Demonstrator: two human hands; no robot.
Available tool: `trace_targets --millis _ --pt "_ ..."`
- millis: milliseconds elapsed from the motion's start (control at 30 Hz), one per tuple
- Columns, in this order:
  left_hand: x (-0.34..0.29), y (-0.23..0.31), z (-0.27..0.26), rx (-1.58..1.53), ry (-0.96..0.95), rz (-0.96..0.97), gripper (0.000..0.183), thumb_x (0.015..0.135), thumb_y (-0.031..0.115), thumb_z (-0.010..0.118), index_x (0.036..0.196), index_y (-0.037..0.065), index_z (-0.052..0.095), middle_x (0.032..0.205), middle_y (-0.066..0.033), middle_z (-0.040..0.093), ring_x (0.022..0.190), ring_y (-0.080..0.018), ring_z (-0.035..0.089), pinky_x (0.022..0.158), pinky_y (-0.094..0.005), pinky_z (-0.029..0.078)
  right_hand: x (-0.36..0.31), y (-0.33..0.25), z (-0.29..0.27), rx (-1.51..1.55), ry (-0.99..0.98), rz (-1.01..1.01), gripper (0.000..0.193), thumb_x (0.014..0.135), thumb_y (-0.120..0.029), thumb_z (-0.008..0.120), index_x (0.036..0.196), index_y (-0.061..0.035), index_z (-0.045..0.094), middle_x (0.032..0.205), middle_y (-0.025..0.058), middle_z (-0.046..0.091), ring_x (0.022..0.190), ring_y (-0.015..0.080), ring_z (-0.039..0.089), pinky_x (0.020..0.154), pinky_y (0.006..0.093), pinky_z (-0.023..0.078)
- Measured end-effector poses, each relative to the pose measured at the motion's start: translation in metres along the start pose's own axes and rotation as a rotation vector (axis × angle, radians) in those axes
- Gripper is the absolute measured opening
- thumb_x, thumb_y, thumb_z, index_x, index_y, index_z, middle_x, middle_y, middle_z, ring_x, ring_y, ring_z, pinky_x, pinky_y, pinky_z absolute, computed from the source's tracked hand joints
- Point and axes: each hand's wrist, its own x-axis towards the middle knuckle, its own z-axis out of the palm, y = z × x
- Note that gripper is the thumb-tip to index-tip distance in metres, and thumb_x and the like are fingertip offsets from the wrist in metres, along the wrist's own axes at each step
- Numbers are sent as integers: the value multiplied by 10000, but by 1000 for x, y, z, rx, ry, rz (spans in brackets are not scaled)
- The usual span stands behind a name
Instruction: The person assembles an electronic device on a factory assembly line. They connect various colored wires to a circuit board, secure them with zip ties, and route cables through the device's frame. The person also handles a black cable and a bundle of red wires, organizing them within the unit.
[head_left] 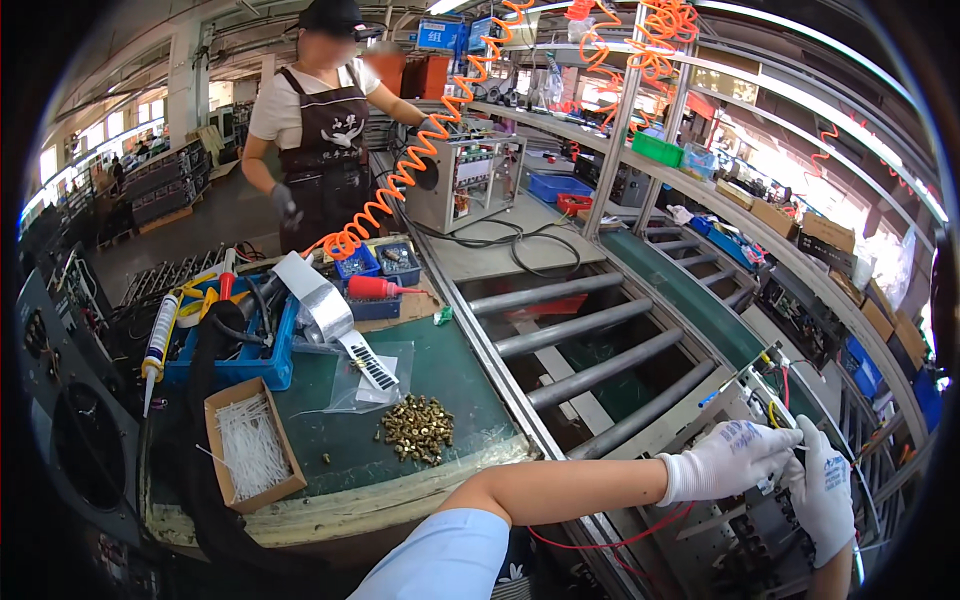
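White gloves: covered the left hand [735,460] and the right hand [825,495], their fingertips close together.
Fingers: bent on both hands, but you could not tell if they were closed on something small.
Metal machine [755,540]: sat on the near right, just under both hands.
Red wire [603,547]: hung in a loop left of the machine.
Rollers [575,327]: lay in a row between the machine and the table.
Green table [470,385]: stood on the left, with a pile of gold screws [417,428] on it.
Cardboard box [275,492]: held thin white strips [250,445], left of the screws.
Far person [325,130]: stood by a big metal case [437,190].
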Motion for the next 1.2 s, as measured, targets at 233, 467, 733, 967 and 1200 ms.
trace_targets --millis 233,467,733,967,1200 --pt "21 3 10 -738 -64 -224 264 1009 208 484 1131 3 598 763 -18 638 631 -70 583 589 -227 487 4 6 5 70 57 -38 450 906 -133 574 1311 28 460 1038 221 603 790 387 610 657 449 473" --pt "20 9 8 -1007 -66 -446 241 992 295 496 893 87 565 677 0 583 461 -32 481 419 -168 365 7 -5 -4 32 60 -22 414 900 -142 581 1272 10 486 1020 228 613 841 399 626 673 452 497" --pt "6 22 48 -1139 176 -464 211 973 264 530 911 81 617 698 22 561 518 -11 443 450 -163 355 -3 -5 -9 -36 8 93 476 845 -116 606 1285 -10 457 1036 234 620 883 426 615 716 490 480" --pt "-1 28 44 -898 266 -532 190 984 221 554 962 56 646 726 14 609 528 -13 471 475 -162 369 2 3 -5 13 -93 134 441 837 -147 621 1229 3 483 1049 219 628 983 386 620 811 449 505" --pt "2 33 53 -834 275 -517 183 994 215 538 953 57 619 713 2 624 522 -20 481 488 -162 369 -6 8 -11 -7 -131 179 371 874 -188 601 1180 -6 499 1029 208 633 959 378 634 786 447 515"
